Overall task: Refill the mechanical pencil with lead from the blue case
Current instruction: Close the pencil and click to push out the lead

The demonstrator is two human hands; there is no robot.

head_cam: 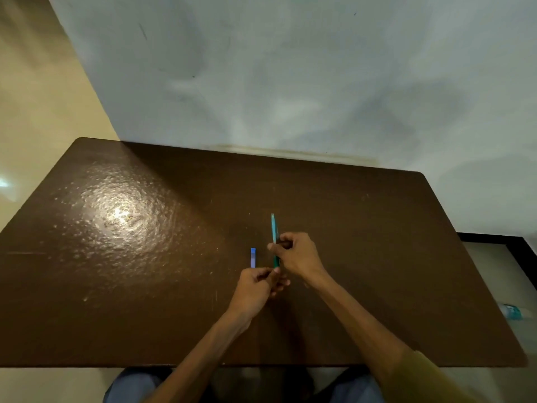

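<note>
A teal mechanical pencil (273, 228) stands nearly upright above the brown table (145, 271), its far end pointing away from me. My right hand (296, 254) grips the pencil's middle. My left hand (258, 289) is closed around the pencil's near end, fingers pinched there; what the fingertips hold is too small to tell. The small blue lead case (253, 257) lies flat on the table just left of the pencil, touching neither hand.
A pale wall (290, 82) rises right behind the table's far edge. A plastic bottle (510, 311) lies on the floor off the table's right edge. My knees (136, 385) show below the near edge.
</note>
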